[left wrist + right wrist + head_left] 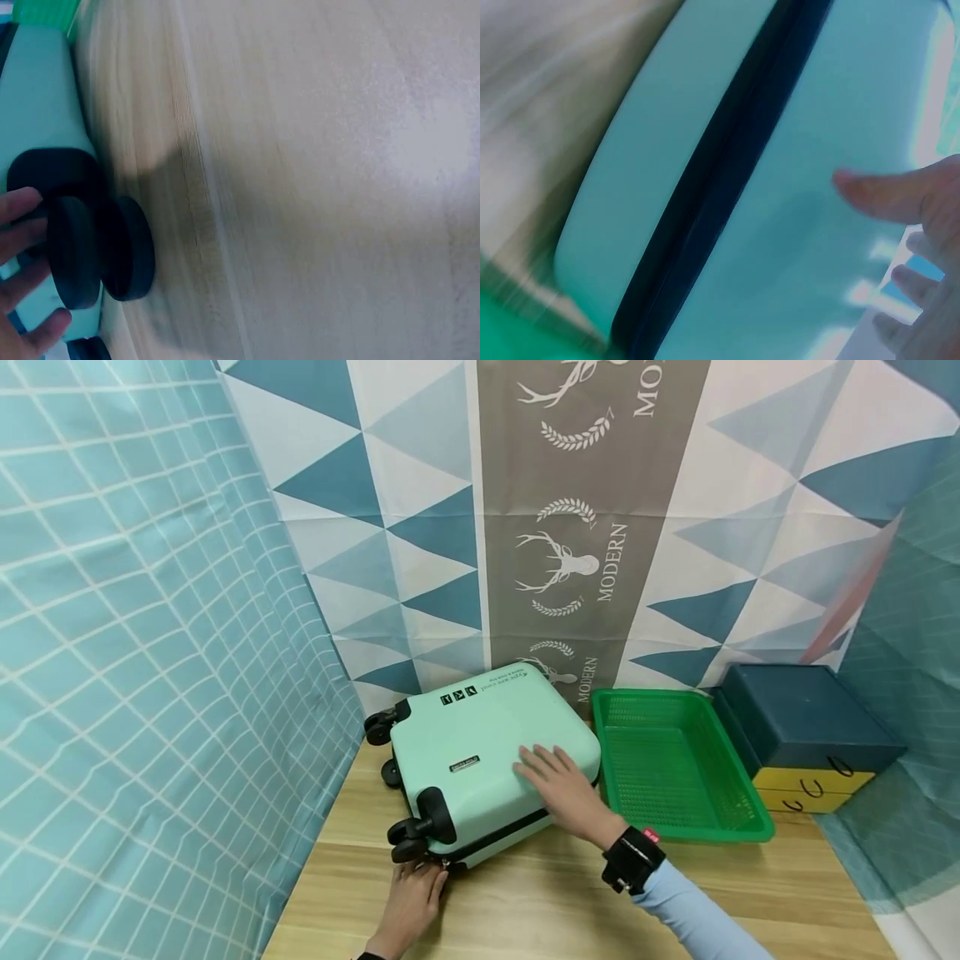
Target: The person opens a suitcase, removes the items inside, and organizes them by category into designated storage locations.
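Note:
A mint-green hard-shell suitcase lies flat on the wooden table, its black wheels toward the left. My right hand is over the upper face near the right front edge, fingers spread. In the right wrist view, the thumb stretches over the shell, beside the dark seam band. My left hand is at the near left corner, below a black wheel. Seen from the left wrist, its fingers are extended beside a black double wheel; the suitcase's corner partly hides that hand in the head view.
To the right of the suitcase stands a green plastic basket. Beside it is a dark blue box above yellow drawer-like fronts with black loops. Patterned cloth hangs behind, and a teal checked curtain hangs on the left.

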`<action>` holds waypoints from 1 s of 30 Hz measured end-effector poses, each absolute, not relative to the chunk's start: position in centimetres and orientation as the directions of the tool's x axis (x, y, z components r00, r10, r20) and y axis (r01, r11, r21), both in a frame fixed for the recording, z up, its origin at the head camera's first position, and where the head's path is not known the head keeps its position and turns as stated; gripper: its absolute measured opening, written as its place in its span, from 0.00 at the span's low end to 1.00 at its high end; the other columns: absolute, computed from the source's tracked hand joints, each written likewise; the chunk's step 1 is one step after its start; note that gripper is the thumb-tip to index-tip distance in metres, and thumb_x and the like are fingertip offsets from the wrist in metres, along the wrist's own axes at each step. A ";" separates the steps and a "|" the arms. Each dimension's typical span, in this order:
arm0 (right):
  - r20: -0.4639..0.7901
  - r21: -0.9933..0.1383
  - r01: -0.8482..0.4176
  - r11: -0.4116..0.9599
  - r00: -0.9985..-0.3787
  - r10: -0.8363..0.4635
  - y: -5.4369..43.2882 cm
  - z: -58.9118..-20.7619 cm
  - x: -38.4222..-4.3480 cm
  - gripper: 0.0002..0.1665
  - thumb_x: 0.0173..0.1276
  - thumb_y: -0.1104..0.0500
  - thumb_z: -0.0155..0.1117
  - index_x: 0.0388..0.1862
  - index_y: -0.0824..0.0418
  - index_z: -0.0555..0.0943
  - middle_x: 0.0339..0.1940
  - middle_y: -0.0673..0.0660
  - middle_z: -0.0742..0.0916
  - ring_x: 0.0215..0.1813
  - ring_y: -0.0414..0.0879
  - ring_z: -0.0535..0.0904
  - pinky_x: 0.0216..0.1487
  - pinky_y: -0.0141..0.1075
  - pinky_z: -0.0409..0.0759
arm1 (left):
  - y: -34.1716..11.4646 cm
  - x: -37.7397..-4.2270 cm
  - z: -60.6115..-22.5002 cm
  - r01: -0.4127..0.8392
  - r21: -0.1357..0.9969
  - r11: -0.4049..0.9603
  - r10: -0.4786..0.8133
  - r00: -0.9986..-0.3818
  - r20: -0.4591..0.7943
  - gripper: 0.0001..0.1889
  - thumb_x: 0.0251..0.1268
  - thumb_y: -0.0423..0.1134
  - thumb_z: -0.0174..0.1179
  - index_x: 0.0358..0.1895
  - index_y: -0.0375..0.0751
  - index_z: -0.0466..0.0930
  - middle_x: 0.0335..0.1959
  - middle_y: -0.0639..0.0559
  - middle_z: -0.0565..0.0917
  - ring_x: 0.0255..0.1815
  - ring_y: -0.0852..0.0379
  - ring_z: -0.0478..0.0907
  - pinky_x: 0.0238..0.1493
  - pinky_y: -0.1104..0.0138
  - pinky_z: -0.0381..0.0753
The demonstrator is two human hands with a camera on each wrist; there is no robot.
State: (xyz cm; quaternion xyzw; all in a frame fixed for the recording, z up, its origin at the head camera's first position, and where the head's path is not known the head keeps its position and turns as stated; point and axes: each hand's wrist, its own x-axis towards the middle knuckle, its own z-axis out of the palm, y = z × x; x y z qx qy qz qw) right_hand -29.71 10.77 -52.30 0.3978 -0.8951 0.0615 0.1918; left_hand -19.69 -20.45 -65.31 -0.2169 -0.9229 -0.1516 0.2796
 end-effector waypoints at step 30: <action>0.375 0.047 -0.810 0.585 -0.528 -0.762 9.8 -52.8 -30.6 0.40 0.54 0.87 0.58 0.64 0.62 0.75 0.72 0.60 0.72 0.73 0.65 0.62 0.72 0.57 0.54 | -15.1 -17.6 -64.2 0.513 0.158 0.844 0.359 -0.759 0.543 0.14 0.52 0.29 0.71 0.22 0.46 0.74 0.18 0.59 0.74 0.22 0.59 0.76 0.29 0.61 0.77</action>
